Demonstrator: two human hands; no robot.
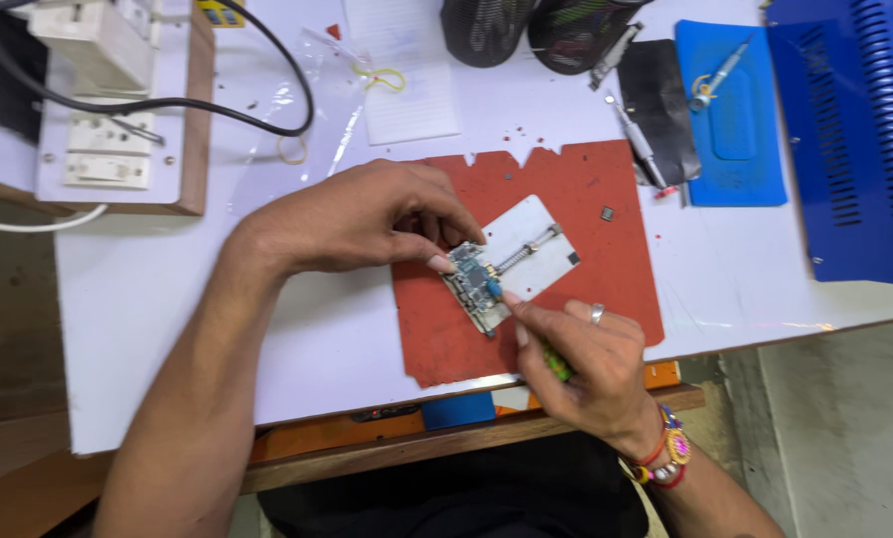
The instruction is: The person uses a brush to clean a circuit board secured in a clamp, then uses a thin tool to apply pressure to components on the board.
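My left hand pinches the small circuit board w/ thumb + fingertips, holding it flat on the metal holder plate, approx. centre of the red mat. My right hand is closed round a green-handled tool; its blue tip touches the board's right edge. Ring on one right finger, beaded bands at the wrist. Blue mat + black mesh cups sit further back; white socket board at far left.
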